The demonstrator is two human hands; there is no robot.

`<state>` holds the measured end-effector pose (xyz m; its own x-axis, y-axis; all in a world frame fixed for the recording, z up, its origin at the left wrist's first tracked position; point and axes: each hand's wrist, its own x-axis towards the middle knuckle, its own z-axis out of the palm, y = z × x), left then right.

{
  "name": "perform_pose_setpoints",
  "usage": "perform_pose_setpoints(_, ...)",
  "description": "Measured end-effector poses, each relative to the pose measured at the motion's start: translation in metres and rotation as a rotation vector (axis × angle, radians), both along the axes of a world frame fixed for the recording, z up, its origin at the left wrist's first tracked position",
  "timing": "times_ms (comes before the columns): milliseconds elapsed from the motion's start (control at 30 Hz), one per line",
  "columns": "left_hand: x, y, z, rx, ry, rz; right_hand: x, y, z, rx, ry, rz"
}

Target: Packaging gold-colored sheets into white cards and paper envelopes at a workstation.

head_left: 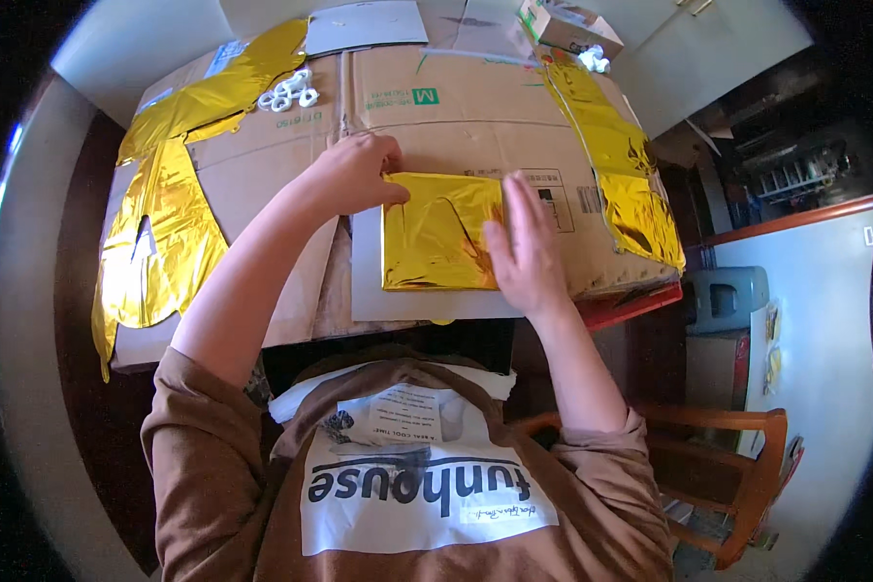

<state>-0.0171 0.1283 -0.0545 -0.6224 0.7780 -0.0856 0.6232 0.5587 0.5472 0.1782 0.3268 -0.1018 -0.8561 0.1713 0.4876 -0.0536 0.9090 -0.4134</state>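
Observation:
A folded square of shiny gold foil (436, 238) lies on a pale grey board (367, 281) in front of me. My left hand (359, 173) is at its upper left corner, thumb on the foil and fingers curled round the far edge. Along the right side rests my right hand (529, 247), its fingers stretched out and the thumb against the foil. Creases and a dark reflection run across the square's right part.
Flat gold foil pieces lie at the left (170, 233) and right (616, 145) of the cardboard-covered table (388, 102). White rings (289, 92), a white sheet (366, 26) and a small carton (567, 24) sit farther back. A wooden chair (747, 485) stands at the lower right.

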Motion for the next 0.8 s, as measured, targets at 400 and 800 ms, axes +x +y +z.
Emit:
perform_pose_setpoints(400, 0.018, 0.064, -0.002, -0.025, 0.047, -0.284, 0.08, -0.045, 0.001, -0.546, -0.01, -0.522)
perform_pose_setpoints(800, 0.044, 0.049, -0.001, -0.156, -0.116, -0.338, 0.117, -0.061, -0.035, -1.255, -0.04, -0.387)
